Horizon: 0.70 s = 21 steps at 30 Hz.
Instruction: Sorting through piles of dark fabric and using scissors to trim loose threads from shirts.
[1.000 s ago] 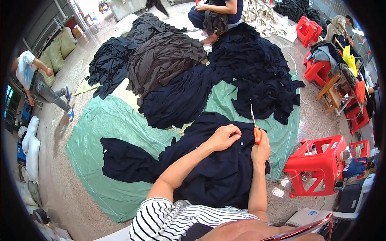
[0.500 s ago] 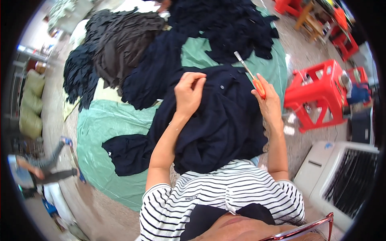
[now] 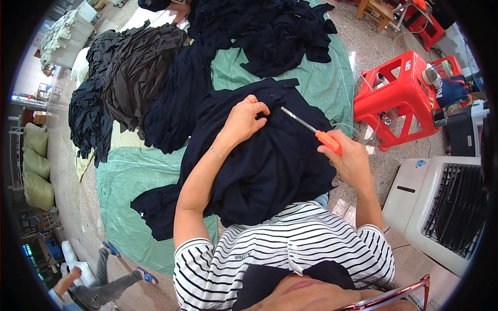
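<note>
A dark navy garment (image 3: 249, 171) with small buttons lies spread over my lap and the green sheet in front of me. My left hand (image 3: 245, 120) is closed, its curled fingertips pinching the cloth near the buttons. In my right hand (image 3: 354, 161) is a tool with an orange handle (image 3: 329, 141) and a slim metal shaft (image 3: 301, 121). The shaft slants up and left over the garment, its tip close to my left fingertips. Whether the tip touches the cloth I cannot tell.
Heaps of navy cloth (image 3: 280, 36) and dark brown cloth (image 3: 137, 72) lie ahead on the green sheet (image 3: 140, 176). A red plastic stool (image 3: 397, 98) and a white air cooler (image 3: 415, 192) stand at the right. Another person's legs (image 3: 104, 274) show at the lower left.
The tool has swung down and left, bringing its tip near my left fingers. My left hand has turned, its fingers now curled down to the garment. The other person has moved lower in view.
</note>
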Available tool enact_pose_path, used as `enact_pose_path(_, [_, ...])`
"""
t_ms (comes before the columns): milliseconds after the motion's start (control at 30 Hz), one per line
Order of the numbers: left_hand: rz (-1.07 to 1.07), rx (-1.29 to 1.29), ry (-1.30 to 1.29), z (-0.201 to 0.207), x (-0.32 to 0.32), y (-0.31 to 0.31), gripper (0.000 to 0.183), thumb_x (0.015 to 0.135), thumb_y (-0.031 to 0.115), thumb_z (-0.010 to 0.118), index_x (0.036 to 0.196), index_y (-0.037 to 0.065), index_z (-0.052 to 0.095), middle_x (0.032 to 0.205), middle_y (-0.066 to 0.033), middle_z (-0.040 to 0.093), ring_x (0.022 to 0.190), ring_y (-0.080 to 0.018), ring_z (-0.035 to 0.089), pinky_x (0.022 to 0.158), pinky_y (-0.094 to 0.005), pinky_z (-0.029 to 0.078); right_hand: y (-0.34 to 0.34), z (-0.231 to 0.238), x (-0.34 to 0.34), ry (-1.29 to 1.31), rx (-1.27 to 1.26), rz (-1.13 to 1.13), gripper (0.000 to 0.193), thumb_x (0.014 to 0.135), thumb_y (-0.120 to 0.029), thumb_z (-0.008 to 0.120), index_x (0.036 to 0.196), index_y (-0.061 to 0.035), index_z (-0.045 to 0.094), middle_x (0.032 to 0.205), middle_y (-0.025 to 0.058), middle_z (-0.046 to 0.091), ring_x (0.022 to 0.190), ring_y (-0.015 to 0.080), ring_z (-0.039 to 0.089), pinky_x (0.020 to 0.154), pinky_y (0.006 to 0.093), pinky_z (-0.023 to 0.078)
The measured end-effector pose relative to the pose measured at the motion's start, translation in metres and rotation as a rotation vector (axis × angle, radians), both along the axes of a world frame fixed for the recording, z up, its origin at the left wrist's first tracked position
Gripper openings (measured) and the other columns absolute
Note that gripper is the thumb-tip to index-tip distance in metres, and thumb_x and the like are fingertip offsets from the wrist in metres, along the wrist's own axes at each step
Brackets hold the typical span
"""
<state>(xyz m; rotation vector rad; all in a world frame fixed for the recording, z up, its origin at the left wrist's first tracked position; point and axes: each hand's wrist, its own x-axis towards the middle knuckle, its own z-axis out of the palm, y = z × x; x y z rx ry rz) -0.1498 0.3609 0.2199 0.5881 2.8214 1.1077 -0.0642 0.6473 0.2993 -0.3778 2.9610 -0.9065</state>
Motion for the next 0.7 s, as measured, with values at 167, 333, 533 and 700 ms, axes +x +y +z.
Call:
enact_pose_path(167, [0.14, 0.265, -0.148, -0.016, 0.001, -0.006, 0.017, 0.077, 0.001, 0.068, 0.093, 0.0, 0.072, 0.084, -0.0097, 0.066, 0.074, -0.0195, 0.067, 0.071, -0.0306, 0.054, -0.008, 0.0, 0.004, 0.025, 0.018, 0.063, 0.033, 0.085, -0.034, 0.075, 0.103, -0.0095, 0.062, 0.086, 0.0122, 0.069, 0.074, 0.0361, 0.067, 0.062, 0.0423, 0.05])
enact_pose_path(333, [0.19, 0.325, -0.201, -0.014, -0.002, -0.004, 0.016, 0.078, 0.001, 0.067, 0.093, -0.002, 0.072, 0.085, -0.0099, 0.071, 0.073, -0.0158, 0.068, 0.071, -0.027, 0.054, -0.019, -0.004, -0.003, 0.105, 0.22, 0.149, 0.04, 0.089, -0.044, 0.068, 0.088, -0.0078, 0.051, 0.071, 0.0108, 0.064, 0.058, 0.0341, 0.065, 0.05, 0.0426, 0.048])
enact_pose_path(533, [0.215, 0.252, -0.168, -0.017, -0.004, -0.003, 0.015, 0.078, 0.002, 0.068, 0.092, -0.002, 0.072, 0.08, -0.0115, 0.071, 0.071, -0.0159, 0.068, 0.071, -0.0272, 0.055, -0.022, -0.009, -0.006, 0.102, 0.259, 0.145, 0.04, 0.089, -0.044, 0.069, 0.088, -0.0076, 0.051, 0.065, 0.0099, 0.063, 0.055, 0.0335, 0.064, 0.048, 0.0423, 0.048])
enact_pose_path(700, [0.201, 0.266, -0.071, -0.025, -0.005, -0.002, 0.012, 0.078, 0.002, 0.067, 0.089, -0.001, 0.07, 0.076, -0.0101, 0.067, 0.066, -0.0182, 0.066, 0.066, -0.0291, 0.054, -0.018, -0.013, -0.007, 0.128, 0.227, 0.094, 0.04, 0.089, -0.043, 0.069, 0.09, -0.0079, 0.051, 0.069, 0.0112, 0.064, 0.057, 0.0337, 0.065, 0.049, 0.0429, 0.048])
